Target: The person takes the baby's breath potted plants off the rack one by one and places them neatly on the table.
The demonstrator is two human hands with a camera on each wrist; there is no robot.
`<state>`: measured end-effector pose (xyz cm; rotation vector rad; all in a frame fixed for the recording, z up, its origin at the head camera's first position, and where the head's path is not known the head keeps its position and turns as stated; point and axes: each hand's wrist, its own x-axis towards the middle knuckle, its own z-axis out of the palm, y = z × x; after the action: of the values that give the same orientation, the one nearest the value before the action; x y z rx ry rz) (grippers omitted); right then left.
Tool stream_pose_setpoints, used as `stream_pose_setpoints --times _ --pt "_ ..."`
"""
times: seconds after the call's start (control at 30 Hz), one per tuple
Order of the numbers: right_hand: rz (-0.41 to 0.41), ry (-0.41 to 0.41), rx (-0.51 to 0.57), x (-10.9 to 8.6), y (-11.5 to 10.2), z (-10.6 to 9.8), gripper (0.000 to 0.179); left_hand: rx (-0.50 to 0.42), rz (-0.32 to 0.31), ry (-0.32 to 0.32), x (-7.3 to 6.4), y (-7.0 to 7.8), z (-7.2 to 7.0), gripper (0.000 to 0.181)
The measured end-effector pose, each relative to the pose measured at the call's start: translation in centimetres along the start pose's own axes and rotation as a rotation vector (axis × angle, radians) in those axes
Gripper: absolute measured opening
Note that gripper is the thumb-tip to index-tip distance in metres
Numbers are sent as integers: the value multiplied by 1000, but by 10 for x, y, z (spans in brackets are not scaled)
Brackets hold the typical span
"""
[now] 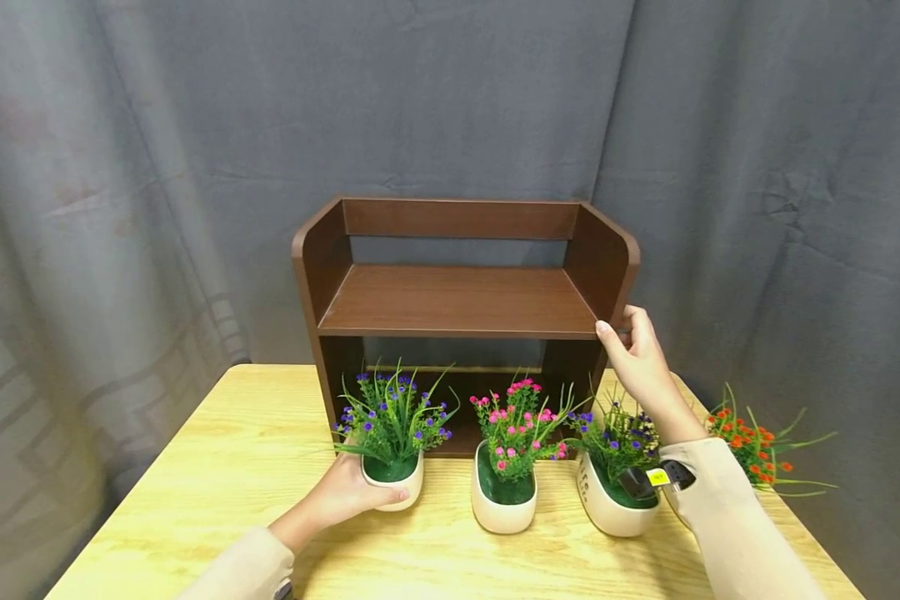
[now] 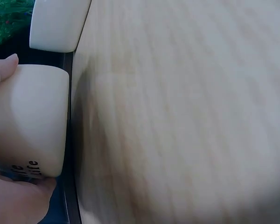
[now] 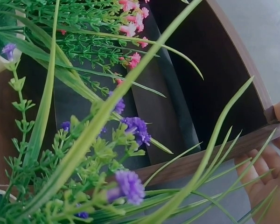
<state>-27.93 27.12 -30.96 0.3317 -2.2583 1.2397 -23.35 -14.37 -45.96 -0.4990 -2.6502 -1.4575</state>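
Note:
My left hand [image 1: 337, 493] grips the white pot [image 1: 414, 487] of an artificial plant with blue-purple flowers, at the left front of a brown two-tier desktop shelf [image 1: 457, 300]. In the left wrist view, thumb and fingers lie on opposite sides of this pot [image 2: 30, 112], which bears dark lettering. Whether its base touches the table cannot be told. My right hand [image 1: 645, 367] holds the shelf's right side panel, thumb on the front edge and fingers behind. In the right wrist view, leaves and purple flowers [image 3: 129, 186] partly cover that hand [image 3: 266, 182].
A pink-flowered potted plant [image 1: 504, 512] stands in front of the shelf's middle. Right of it is another purple-flowered pot [image 1: 618, 517], close under my right forearm. An orange-flowered plant [image 1: 753, 442] sits at the table's right edge, partly behind my sleeve. Grey curtains [image 1: 457, 100] hang behind.

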Motion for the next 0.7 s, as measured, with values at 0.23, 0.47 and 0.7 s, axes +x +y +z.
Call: stream_pose_setpoints --times 0.23,0.47,0.7 --pt "-7 -7 6 0 0 0 45 44 0 -15 -13 -2 -4 63" --pt "-5 -7 1 0 0 -1 46 31 -4 -35 -20 -5 -6 69" --pt "13 -14 5 -1 -1 -1 47 36 -16 -49 -25 -9 -7 66"
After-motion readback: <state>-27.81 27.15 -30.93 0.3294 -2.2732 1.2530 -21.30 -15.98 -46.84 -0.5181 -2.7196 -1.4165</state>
